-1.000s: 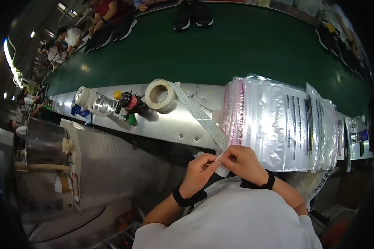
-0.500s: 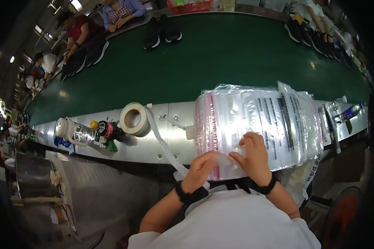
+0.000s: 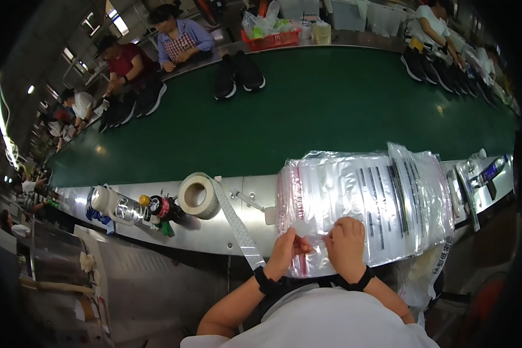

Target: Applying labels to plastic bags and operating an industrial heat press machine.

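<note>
A broad stack of clear plastic bags [image 3: 345, 194] with pink strips lies on the grey metal bench [image 3: 265, 238], beneath both grips; the left hand [image 3: 285, 254] and right hand [image 3: 347, 246] curl their fingers, but whether either pinches anything I cannot tell. A thick whitish tape roll [image 3: 212, 202] sits farther left.

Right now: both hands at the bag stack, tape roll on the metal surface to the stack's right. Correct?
One error: the head view shows the tape roll to the left of the bag stack, on the metal surface. The left hand and right hand are at the stack, as stated.
</note>
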`<state>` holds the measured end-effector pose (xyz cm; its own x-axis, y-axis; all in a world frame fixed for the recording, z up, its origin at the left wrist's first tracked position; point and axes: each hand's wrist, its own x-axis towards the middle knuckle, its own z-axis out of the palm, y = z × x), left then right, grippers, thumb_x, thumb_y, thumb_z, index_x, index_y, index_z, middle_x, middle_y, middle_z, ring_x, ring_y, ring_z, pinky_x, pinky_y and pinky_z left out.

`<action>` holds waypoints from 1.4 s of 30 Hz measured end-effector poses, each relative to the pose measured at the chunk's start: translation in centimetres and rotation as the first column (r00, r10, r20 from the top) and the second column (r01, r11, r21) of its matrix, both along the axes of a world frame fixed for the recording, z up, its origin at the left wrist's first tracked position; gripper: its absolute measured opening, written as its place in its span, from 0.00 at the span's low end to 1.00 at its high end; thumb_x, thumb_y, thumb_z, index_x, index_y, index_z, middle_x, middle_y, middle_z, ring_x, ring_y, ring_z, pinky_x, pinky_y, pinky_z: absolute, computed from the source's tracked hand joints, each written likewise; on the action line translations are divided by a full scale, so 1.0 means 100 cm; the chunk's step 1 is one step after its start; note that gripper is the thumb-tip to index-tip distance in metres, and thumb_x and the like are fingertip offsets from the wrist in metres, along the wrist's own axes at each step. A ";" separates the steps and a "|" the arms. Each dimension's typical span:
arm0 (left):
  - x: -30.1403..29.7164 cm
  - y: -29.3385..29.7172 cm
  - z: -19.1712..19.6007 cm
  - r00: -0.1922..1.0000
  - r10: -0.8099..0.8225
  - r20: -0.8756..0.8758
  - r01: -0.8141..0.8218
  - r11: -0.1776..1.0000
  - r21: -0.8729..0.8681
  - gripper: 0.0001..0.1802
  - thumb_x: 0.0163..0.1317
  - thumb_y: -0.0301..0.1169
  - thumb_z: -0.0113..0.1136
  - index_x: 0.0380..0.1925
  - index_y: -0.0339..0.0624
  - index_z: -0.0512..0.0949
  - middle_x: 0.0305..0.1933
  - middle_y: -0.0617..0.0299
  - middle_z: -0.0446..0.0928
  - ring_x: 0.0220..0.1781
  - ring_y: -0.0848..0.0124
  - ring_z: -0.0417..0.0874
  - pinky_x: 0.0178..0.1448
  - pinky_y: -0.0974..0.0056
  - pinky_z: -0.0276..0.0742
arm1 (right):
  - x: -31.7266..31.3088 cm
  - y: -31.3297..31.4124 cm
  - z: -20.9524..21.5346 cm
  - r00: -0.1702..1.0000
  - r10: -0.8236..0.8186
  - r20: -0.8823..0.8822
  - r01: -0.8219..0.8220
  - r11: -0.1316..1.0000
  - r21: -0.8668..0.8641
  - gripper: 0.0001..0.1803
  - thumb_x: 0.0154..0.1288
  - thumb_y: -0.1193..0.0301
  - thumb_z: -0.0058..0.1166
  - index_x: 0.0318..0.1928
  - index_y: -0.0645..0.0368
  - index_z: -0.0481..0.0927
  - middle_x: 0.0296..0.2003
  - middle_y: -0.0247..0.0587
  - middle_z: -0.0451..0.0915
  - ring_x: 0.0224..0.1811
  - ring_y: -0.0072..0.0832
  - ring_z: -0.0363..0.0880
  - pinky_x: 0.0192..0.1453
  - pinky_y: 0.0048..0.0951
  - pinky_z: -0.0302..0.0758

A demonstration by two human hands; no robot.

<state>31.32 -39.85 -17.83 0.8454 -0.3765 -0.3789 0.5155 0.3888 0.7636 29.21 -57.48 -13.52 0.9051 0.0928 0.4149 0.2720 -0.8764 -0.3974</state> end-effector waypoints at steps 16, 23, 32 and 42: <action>0.054 -0.048 0.032 0.903 -0.370 -0.218 0.262 0.877 -0.403 0.21 0.69 0.40 0.37 0.52 0.34 0.65 0.48 0.50 0.71 0.52 0.57 0.75 0.58 0.55 0.72 | -0.012 -0.043 0.034 0.994 0.057 -0.092 0.041 0.592 0.805 0.02 0.57 0.80 0.49 0.31 0.63 0.70 0.33 0.39 0.72 0.32 0.28 0.69 0.36 0.25 0.66; 0.066 -0.070 0.024 0.855 -0.511 -0.093 0.494 0.855 -0.159 0.20 0.67 0.40 0.44 0.51 0.36 0.66 0.45 0.54 0.73 0.45 0.66 0.77 0.48 0.58 0.79 | -0.015 -0.035 0.052 0.924 0.353 -0.145 -0.240 0.832 0.500 0.18 0.49 0.73 0.61 0.42 0.63 0.73 0.45 0.46 0.72 0.46 0.42 0.72 0.48 0.35 0.70; 0.006 0.031 0.102 0.957 -0.290 -0.026 0.287 0.954 -0.083 0.28 0.69 0.45 0.37 0.62 0.39 0.56 0.63 0.41 0.59 0.56 0.42 0.71 0.51 0.51 0.75 | -0.014 -0.052 0.022 0.944 0.299 -0.136 -0.279 0.949 0.145 0.17 0.49 0.75 0.56 0.44 0.60 0.77 0.37 0.47 0.77 0.40 0.40 0.76 0.40 0.35 0.73; -0.079 0.128 -0.012 0.877 0.479 -0.035 -0.435 0.824 0.364 0.18 0.65 0.37 0.46 0.50 0.38 0.67 0.49 0.57 0.71 0.51 0.67 0.72 0.51 0.62 0.67 | -0.079 -0.311 -0.055 0.558 -0.671 -0.488 0.819 0.347 0.458 0.11 0.60 0.67 0.49 0.36 0.62 0.75 0.32 0.38 0.77 0.31 0.28 0.77 0.35 0.28 0.72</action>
<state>23.40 -27.05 -19.00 0.8282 0.2098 -0.5197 0.4385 0.3350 0.8340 21.29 -88.61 -19.06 0.5236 -0.8471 -0.0911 -0.5110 -0.2267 -0.8292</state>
